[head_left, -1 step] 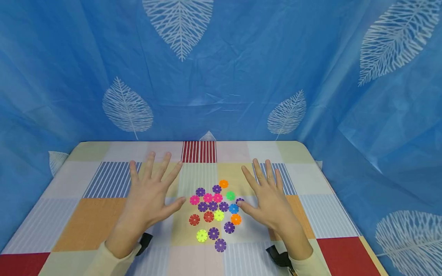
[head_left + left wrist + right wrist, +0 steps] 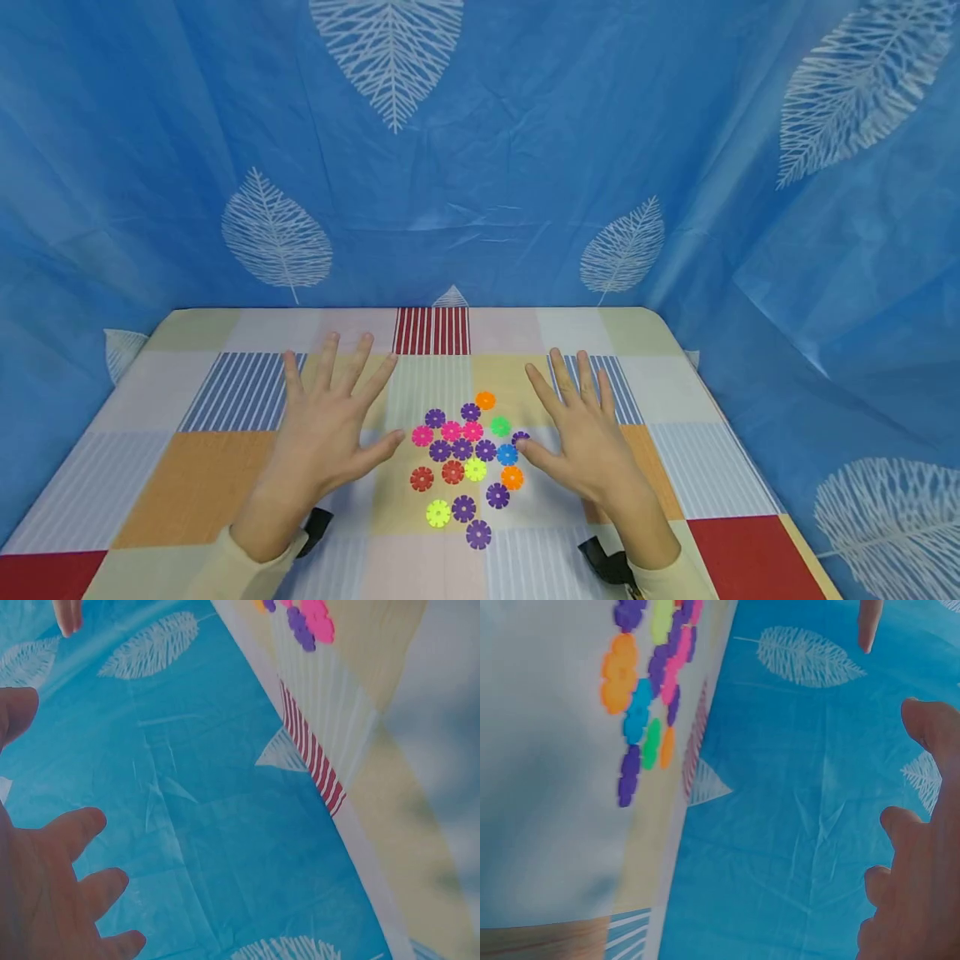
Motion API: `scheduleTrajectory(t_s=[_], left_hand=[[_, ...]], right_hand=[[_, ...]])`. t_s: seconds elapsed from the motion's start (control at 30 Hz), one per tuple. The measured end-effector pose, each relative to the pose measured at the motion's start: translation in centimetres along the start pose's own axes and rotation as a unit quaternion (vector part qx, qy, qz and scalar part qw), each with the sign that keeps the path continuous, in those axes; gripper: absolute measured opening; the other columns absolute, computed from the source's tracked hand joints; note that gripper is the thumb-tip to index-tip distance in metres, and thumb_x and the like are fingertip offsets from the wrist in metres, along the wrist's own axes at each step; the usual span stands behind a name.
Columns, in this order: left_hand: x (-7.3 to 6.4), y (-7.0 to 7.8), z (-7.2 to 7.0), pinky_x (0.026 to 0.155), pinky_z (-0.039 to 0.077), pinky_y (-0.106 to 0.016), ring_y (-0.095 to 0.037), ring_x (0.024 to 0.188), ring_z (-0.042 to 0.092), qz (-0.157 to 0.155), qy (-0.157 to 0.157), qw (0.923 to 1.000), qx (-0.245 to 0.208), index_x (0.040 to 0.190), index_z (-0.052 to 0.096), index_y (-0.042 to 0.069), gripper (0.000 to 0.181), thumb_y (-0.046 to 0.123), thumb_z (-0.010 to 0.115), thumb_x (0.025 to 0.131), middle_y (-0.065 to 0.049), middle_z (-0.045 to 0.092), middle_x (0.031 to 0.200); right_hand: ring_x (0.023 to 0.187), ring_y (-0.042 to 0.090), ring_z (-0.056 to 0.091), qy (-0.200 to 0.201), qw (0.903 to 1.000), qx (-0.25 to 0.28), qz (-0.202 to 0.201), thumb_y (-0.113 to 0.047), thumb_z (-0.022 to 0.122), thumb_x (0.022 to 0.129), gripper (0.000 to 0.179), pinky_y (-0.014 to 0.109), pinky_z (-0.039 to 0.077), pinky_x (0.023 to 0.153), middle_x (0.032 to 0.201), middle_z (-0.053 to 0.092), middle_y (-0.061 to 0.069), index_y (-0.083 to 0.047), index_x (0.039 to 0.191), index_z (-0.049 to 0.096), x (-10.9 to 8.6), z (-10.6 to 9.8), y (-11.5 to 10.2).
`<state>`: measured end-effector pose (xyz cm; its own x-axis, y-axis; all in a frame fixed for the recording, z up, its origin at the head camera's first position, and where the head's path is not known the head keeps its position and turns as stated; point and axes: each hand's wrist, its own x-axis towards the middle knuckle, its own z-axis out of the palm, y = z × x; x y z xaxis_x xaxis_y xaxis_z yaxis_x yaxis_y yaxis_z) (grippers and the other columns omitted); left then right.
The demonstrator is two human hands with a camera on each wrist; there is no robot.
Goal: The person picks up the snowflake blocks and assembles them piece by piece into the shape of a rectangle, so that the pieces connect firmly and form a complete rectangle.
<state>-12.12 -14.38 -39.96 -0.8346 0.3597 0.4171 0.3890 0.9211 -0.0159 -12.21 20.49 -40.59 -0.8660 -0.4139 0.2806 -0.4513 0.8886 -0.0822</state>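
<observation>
The left hand (image 2: 318, 437) and right hand (image 2: 591, 446) are spread, holding nothing; notched discs (image 2: 462, 449) lie between them on the tabletop (image 2: 427, 567). A light fingertip pinch at one rim should probably avoid scattering close neighbours.

The head view is evenly lit, with sheen caught on the blue curtain (image 2: 495, 175), while in the dimmer wrist views the discs (image 2: 637, 712) are blurred and the table (image 2: 405, 787) is softly shadowed.
</observation>
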Motion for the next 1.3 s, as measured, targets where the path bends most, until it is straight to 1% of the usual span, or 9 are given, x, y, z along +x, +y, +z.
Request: scheduleTrajectory(t_s=[0.17, 0.4, 0.53, 0.67, 0.77, 1.0, 1.17, 1.23, 1.3], left_hand=[[0.2, -0.2, -0.3, 0.103, -0.013, -0.071, -0.04, 0.146, -0.003, -0.001, 0.013, 0.9999, 0.002, 0.151, 0.037, 0.025, 0.091, 0.077, 0.05, 0.077, -0.011, 0.02, 0.16], [1.4, -0.3, -1.3, 0.105, -0.012, -0.07, -0.04, 0.146, -0.001, 0.007, 0.042, 0.999, -0.01, 0.152, 0.036, 0.025, 0.092, 0.075, 0.054, 0.076, -0.011, 0.018, 0.161], [1.9, 0.0, -1.6, 0.105, -0.013, -0.068, -0.04, 0.146, -0.002, 0.001, 0.044, 0.9988, -0.02, 0.153, 0.033, 0.026, 0.092, 0.075, 0.053, 0.077, -0.009, 0.014, 0.162], [1.7, 0.4, -1.7, 0.105, -0.012, -0.069, -0.04, 0.146, -0.002, -0.005, 0.038, 0.9988, -0.03, 0.153, 0.034, 0.025, 0.092, 0.074, 0.054, 0.078, -0.01, 0.016, 0.161], [1.4, 0.5, -1.7, 0.105, -0.008, -0.07, -0.042, 0.146, 0.003, -0.004, 0.032, 0.9987, -0.039, 0.153, 0.033, 0.024, 0.093, 0.072, 0.057, 0.077, -0.011, 0.018, 0.161], [1.4, -0.3, -1.1, 0.106, 0.012, -0.072, -0.047, 0.142, 0.017, -0.001, 0.026, 0.9966, -0.078, 0.153, 0.032, 0.023, 0.091, 0.066, 0.06, 0.079, -0.011, 0.021, 0.16], [1.4, -0.3, -0.2, 0.106, 0.016, -0.071, -0.047, 0.142, 0.017, -0.004, -0.003, 0.9885, -0.151, 0.155, 0.028, 0.023, 0.086, 0.061, 0.059, 0.085, -0.012, 0.021, 0.16], [1.3, -0.2, 0.4, 0.107, 0.017, -0.07, -0.044, 0.143, 0.017, -0.003, -0.019, 0.9792, -0.202, 0.156, 0.024, 0.023, 0.084, 0.057, 0.059, 0.088, -0.01, 0.021, 0.16], [1.2, 0.0, 1.2, 0.109, 0.019, -0.066, -0.04, 0.144, 0.018, -0.002, -0.034, 0.9656, -0.258, 0.157, 0.021, 0.022, 0.083, 0.053, 0.06, 0.09, -0.006, 0.021, 0.16]], right_hand=[[0.146, 0.036, -0.011, 0.016, 0.9999, 0.001, -0.006, -0.073, 0.048, 0.085, 0.09, 0.062, -0.003, 0.112, 0.163, -0.003, 0.004, -0.027, 0.157, 0.018, -0.3, 0.0, -0.2], [0.147, 0.034, -0.006, 0.039, 0.999, -0.016, -0.015, -0.071, 0.049, 0.085, 0.09, 0.06, 0.0, 0.114, 0.163, 0.001, 0.004, -0.027, 0.157, 0.018, 0.0, -0.5, 0.0], [0.147, 0.034, -0.004, 0.049, 0.9982, -0.029, -0.019, -0.072, 0.048, 0.085, 0.09, 0.06, 0.001, 0.114, 0.163, 0.003, 0.005, -0.026, 0.157, 0.019, 0.2, -1.0, 0.0], [0.147, 0.034, -0.004, 0.045, 0.9982, -0.035, -0.02, -0.073, 0.047, 0.085, 0.09, 0.058, 0.0, 0.114, 0.163, 0.005, 0.006, -0.026, 0.157, 0.02, 0.4, -1.3, -0.1], [0.147, 0.034, -0.003, 0.043, 0.998, -0.039, -0.022, -0.071, 0.049, 0.085, 0.09, 0.059, 0.0, 0.114, 0.163, 0.006, 0.008, -0.026, 0.157, 0.019, 0.5, -1.6, -0.1], [0.147, 0.037, 0.004, 0.053, 0.9975, -0.034, -0.03, -0.067, 0.051, 0.085, 0.09, 0.06, 0.002, 0.114, 0.163, 0.006, 0.008, -0.026, 0.157, 0.016, 0.9, -1.5, 0.3], [0.147, 0.036, 0.004, 0.049, 0.9981, -0.015, -0.034, -0.067, 0.051, 0.085, 0.09, 0.059, 0.003, 0.114, 0.163, 0.002, 0.005, -0.026, 0.157, 0.017, 1.0, -1.0, 0.5], [0.148, 0.034, 0.002, 0.046, 0.9983, -0.008, -0.035, -0.067, 0.052, 0.085, 0.09, 0.059, 0.003, 0.114, 0.163, 0.003, 0.005, -0.026, 0.157, 0.018, 1.0, -0.6, 0.5], [0.148, 0.032, 0.003, 0.043, 0.9984, -0.004, -0.036, -0.065, 0.054, 0.085, 0.09, 0.059, 0.003, 0.114, 0.163, 0.006, 0.006, -0.027, 0.157, 0.018, 1.0, -0.3, 0.4]])
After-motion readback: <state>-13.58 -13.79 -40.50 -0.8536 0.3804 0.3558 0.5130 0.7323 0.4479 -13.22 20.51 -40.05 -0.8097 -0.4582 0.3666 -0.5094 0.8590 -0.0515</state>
